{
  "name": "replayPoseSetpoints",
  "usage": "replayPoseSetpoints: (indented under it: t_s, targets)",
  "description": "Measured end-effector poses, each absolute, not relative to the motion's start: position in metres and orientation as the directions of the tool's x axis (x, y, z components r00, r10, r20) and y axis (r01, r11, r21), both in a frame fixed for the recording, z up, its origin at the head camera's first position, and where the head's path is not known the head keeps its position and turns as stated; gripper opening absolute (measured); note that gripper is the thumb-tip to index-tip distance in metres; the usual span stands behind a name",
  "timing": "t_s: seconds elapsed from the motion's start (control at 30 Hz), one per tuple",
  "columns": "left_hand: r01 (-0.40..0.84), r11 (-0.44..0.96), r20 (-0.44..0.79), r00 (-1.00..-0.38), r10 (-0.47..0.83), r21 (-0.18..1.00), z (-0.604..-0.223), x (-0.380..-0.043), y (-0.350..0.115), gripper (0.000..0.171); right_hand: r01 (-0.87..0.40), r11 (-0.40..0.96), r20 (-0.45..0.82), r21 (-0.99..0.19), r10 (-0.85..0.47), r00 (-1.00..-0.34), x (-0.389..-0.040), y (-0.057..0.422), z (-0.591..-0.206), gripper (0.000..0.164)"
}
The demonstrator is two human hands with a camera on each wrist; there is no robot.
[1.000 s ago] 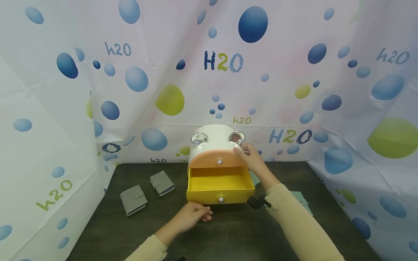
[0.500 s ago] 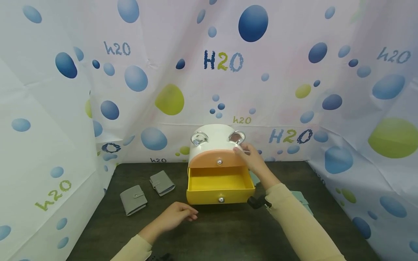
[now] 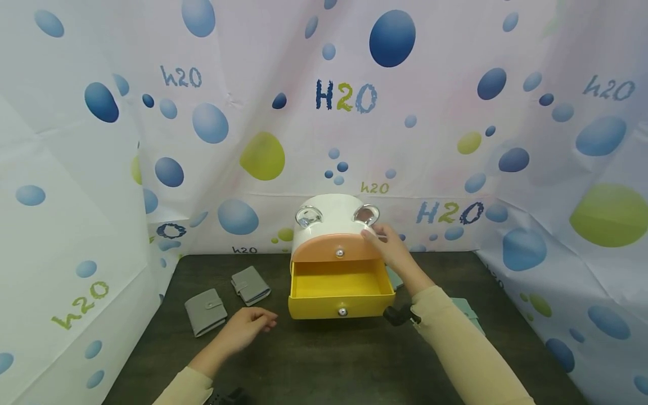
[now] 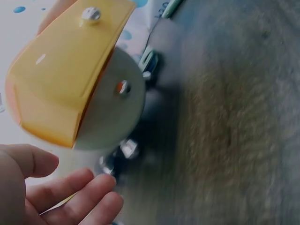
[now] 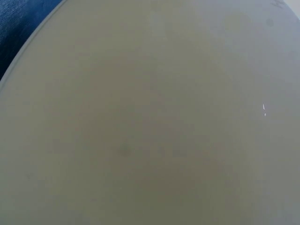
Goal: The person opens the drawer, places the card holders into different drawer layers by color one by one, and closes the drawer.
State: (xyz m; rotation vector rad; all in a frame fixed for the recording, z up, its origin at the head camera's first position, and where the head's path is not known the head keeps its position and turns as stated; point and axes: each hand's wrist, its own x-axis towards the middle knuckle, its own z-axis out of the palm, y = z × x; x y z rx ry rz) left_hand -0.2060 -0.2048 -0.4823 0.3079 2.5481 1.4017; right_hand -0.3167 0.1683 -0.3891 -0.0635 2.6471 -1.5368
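A small white drawer cabinet [image 3: 331, 211] with round silvery ears stands at the back middle of the table. Its orange upper drawer [image 3: 316, 247] is in, while the yellow lower drawer [image 3: 314, 306] is pulled out and shows a bare inside. My right hand [image 3: 392, 247] holds the cabinet at its upper right edge by the ear, thumb toward the front. White side wall [image 5: 150, 117] fills the right wrist view. My left hand [image 3: 243, 332] is held left of the drawer, fingers loosely bent with nothing in them; the left wrist view shows the drawer's knob [image 4: 91, 15] beyond it.
Two grey wallets [image 3: 206, 312] lie on the dark table [image 3: 349, 365] at the left, close to my left hand. Light green wallets [image 3: 466, 309] lie at the right, partly hidden by my right arm. Patterned sheets enclose the table at back and sides.
My left hand has drawn away from the yellow drawer's front, moving left toward the grey wallets. The right hand, cabinet and pulled-out drawer have stayed in place.
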Motion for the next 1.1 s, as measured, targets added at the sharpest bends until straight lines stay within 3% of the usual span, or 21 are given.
replayPoseSetpoints:
  t_s: [0.17, 0.5, 0.87, 1.1]
  targets:
    - [0.002, 0.565, -0.078, -0.99, 0.118, 0.825, -0.474, -0.207, -0.216, 0.026, -0.003, 0.504, -0.041, -0.864, -0.075, -0.996, -0.317, 0.169, -0.39, 0.088]
    - [-0.018, 0.646, 0.001, -1.0, -0.029, 0.763, -0.467, -0.211, -0.244, 0.035, -0.003, 0.508, -0.037, -0.861, -0.069, -0.997, -0.318, 0.169, -0.391, 0.087]
    - [-0.137, 0.704, 0.036, -0.974, -0.225, 0.697, -0.47, -0.213, -0.265, 0.046, -0.007, 0.501, -0.039, -0.865, -0.081, -0.996, -0.318, 0.169, -0.39, 0.088]
    - [-0.256, 0.726, 0.011, -0.94, -0.341, 0.638, -0.477, -0.219, -0.273, 0.063, -0.011, 0.507, -0.036, -0.862, -0.081, -0.996, -0.319, 0.17, -0.391, 0.088]
